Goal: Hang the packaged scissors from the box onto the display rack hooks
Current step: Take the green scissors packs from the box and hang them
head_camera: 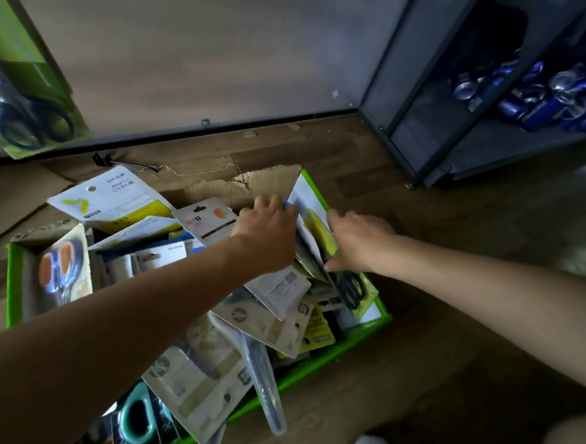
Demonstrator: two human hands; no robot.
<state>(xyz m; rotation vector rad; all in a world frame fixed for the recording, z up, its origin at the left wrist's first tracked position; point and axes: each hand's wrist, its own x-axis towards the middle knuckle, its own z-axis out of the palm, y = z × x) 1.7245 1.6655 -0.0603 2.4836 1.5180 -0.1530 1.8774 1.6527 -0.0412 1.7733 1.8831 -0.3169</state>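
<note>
Both bare arms reach from the lower edge of the frame into the box's far right end. The left hand (268,230) has its fingers curled over the top edge of an upright pack (310,217) and grips it. The right hand (359,240) lies against the same pack's right side with its thumb spread low toward the pack's bottom. I cannot tell whether this hand grips or only presses.

The box (13,273), cardboard with green walls, fills the centre and lower left and is heaped with packaged scissors lying at all angles. An orange-handled pack (61,267) leans at its left end. A white pack (111,198) rests on the far rim. A teal-handled pack (135,416) sits near the bottom edge of the frame. A clear pack (263,378) sticks out over the near wall. A black-handled pack (352,290) lies just below the right hand. A torn flap (265,182) stands behind the hands.

The box sits on a wood floor (442,281). A loose hook (123,163) lies on the floor behind the box. A grey panel (206,55) rises across the top. A green pack (20,101) of black-handled scissors hangs blurred at upper left. At upper right is a dark shelf (413,77) holding blue items (551,96).
</note>
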